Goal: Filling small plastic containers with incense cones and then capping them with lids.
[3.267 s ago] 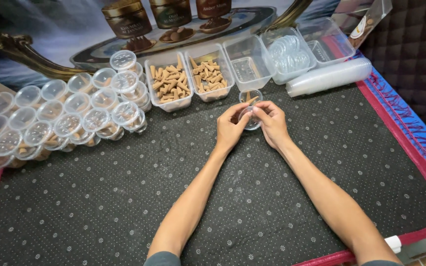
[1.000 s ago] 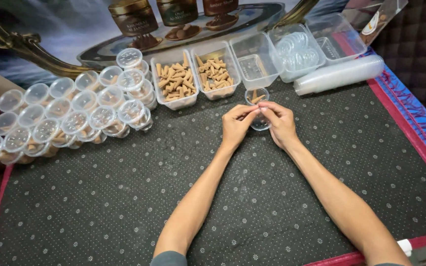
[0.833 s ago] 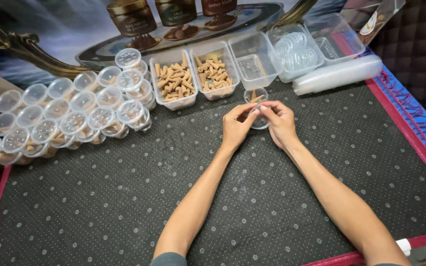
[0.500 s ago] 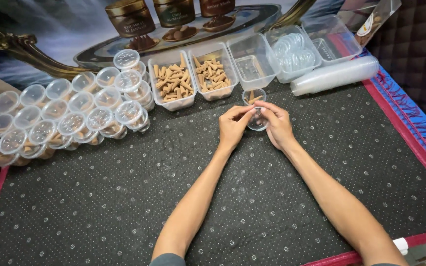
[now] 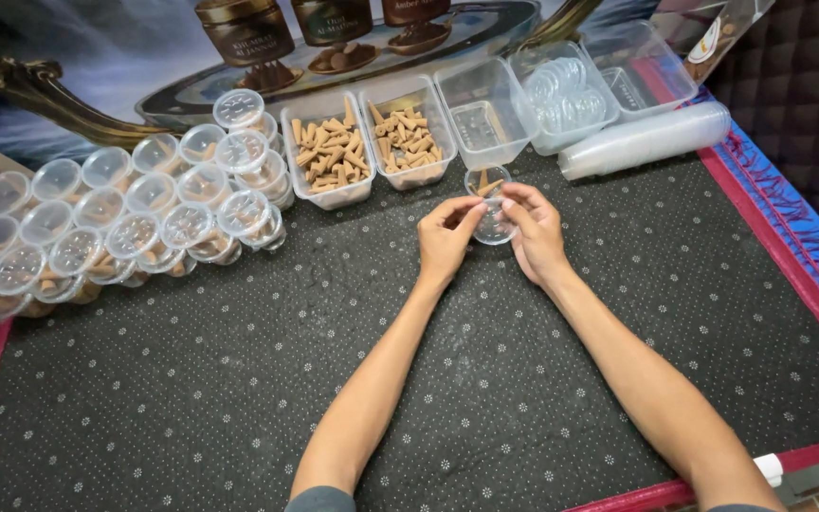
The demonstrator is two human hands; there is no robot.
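Now your hands sit much as they did half a second back, both meeting over the dotted black mat (image 5: 239, 398), and the small clear cup with brown cones in it has not shifted from its spot just beyond your fingertips. Your left hand (image 5: 445, 237) curls in from one side, thumb and forefinger pinching the edge of a clear round lid (image 5: 493, 226); your right hand (image 5: 535, 232) pinches the opposite edge, fingers bent over the top. So the lid hangs between the two hands, gripped on both sides, just in front of the small cup (image 5: 485, 180), and it looks to be held slightly above the mat, though the clear plastic makes that hard to judge. Beyond the cup stand two tubs of brown cones (image 5: 334, 156), then an empty tub (image 5: 485, 114). Off to your left, well apart from the hands, lidded cups (image 5: 125, 223) crowd together in rows.
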